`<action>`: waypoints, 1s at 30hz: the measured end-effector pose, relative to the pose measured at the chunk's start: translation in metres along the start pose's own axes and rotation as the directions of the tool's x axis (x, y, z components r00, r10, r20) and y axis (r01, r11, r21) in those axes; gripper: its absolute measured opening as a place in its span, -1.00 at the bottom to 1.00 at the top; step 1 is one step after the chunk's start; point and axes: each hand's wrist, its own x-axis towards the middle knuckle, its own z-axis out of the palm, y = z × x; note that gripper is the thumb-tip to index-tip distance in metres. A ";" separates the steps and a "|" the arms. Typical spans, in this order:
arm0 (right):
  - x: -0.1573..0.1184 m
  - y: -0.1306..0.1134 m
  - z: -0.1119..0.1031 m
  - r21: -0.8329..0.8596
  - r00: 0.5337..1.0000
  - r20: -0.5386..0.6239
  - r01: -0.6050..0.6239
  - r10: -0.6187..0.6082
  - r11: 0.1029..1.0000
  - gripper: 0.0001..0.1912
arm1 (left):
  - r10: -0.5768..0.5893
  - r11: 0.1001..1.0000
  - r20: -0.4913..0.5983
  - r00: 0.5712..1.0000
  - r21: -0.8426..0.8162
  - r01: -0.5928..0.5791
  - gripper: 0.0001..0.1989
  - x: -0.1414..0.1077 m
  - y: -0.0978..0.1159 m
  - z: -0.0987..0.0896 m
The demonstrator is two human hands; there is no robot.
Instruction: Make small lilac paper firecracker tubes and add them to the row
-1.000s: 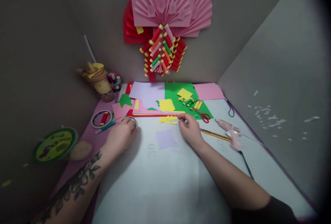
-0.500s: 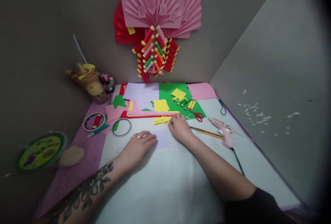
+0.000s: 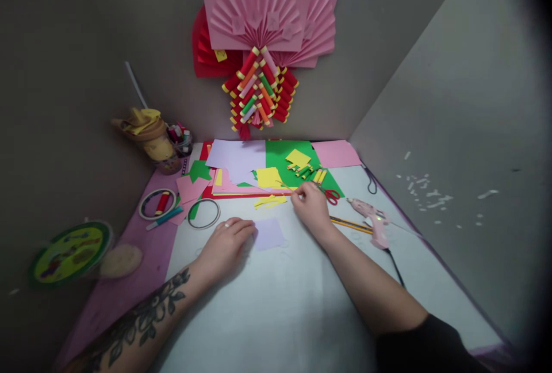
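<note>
A small lilac paper square [image 3: 268,234] lies flat on the white work surface. At its left edge rests my left hand [image 3: 229,241], palm down with the fingers stretched out. My right hand [image 3: 309,206] is pinched beyond the square's upper right corner. From its fingertips a thin yellow paper strip [image 3: 285,185] sticks out to the left. More yellow paper strips [image 3: 269,202] lie just below it, near my right fingers. Red-handled scissors [image 3: 331,196] lie right of this hand, their blades partly hidden. A yellow and black pencil [image 3: 351,224] lies partly behind my right wrist.
A pink glue gun [image 3: 371,216] with a cord lies at the right. Tape rolls [image 3: 204,200], a blue marker [image 3: 164,219] and coloured paper sit left. Green and yellow paper rolls [image 3: 319,176] lie on a green sheet [image 3: 280,149]. Paper fans [image 3: 259,11] hang on the wall.
My right hand has lifted a yellow strip from the small pile and shifted slightly right. My left hand has drawn back a little left, uncovering more of the lilac square.
</note>
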 end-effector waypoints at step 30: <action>-0.039 -0.057 0.000 0.508 0.744 0.668 -0.454 -0.002 0.732 -0.78 | -0.523 0.606 0.005 0.852 -0.701 0.376 -0.80 0.008 0.012 -0.007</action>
